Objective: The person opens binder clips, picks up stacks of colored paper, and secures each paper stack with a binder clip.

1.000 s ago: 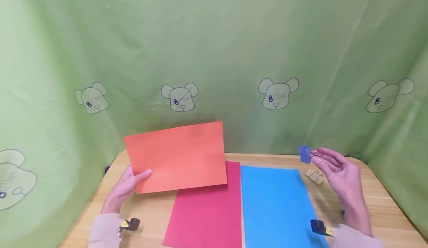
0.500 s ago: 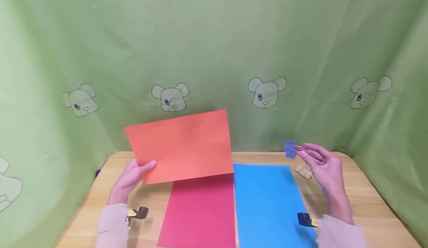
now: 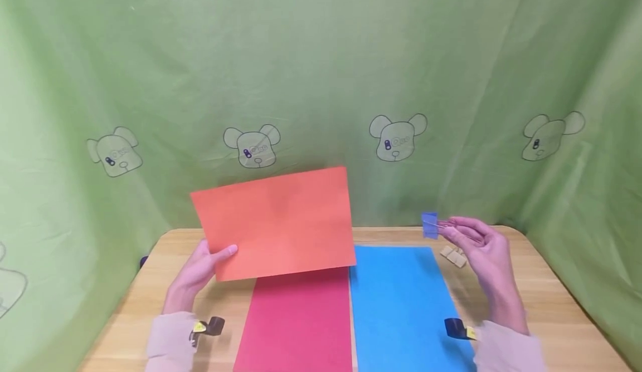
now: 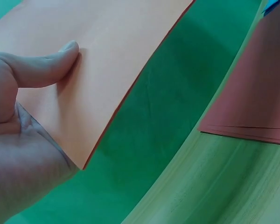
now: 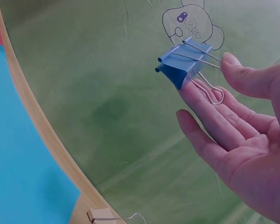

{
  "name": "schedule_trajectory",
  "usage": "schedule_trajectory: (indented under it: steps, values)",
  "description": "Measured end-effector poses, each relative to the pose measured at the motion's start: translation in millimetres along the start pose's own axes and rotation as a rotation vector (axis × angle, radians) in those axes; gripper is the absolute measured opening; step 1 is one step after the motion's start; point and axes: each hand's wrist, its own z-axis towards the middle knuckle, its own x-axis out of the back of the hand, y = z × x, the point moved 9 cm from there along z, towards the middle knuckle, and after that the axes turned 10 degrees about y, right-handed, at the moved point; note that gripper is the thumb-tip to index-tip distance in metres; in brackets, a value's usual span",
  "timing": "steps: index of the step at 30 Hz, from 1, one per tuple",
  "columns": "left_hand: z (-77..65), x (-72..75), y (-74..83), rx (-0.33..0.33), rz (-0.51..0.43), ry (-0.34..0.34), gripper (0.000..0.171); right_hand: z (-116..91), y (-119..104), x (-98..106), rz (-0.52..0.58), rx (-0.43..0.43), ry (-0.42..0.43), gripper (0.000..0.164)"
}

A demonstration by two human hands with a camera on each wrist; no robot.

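Note:
My left hand (image 3: 197, 269) grips the lower left corner of the orange paper (image 3: 278, 221), thumb on the near face and the other fingers hidden behind it. The sheet is raised and tilted over the back part of the red paper (image 3: 301, 322). At the right, my right hand (image 3: 484, 255) pinches a blue binder clip (image 3: 429, 225) by its wire handles, up above the table's back edge. In the right wrist view the clip (image 5: 184, 60) shows one wire handle lying forward along its body and another at the fingers.
Blue paper (image 3: 406, 305) lies right of the red paper, which shows several layered sheet edges in the left wrist view. A beige binder clip (image 3: 453, 256) sits on the wooden table (image 3: 551, 316) behind the right hand. Green curtain (image 3: 311, 82) encloses the back and sides.
The orange paper has shifted a little right and up with my left hand. My right hand has brought the blue clip slightly leftward. The head view has also turned a little.

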Motion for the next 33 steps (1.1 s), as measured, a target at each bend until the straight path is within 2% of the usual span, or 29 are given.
schedule_trajectory:
  steps: [7,14,21,27,33]
  values:
    - [-2.9,-0.3,-0.9,0.004,0.0,0.001,0.052,0,3,-2,0.088,-0.039,-0.017,0.05]
    - [-4.0,0.5,-0.3,0.005,0.037,-0.002,0.054,1,3,-6,0.125,-0.022,-0.031,0.047]
    - [-1.6,-5.7,0.7,-0.012,-0.005,-0.035,0.05,0,4,-7,0.153,-0.011,-0.009,0.047]
    - [-2.2,-11.1,0.9,-0.026,-0.001,-0.054,0.049,2,3,-9,0.286,-0.01,0.024,0.035]
    - [-1.8,-14.6,-0.6,-0.015,-0.004,-0.062,0.048,1,2,-18,0.439,-0.028,-0.061,0.026]
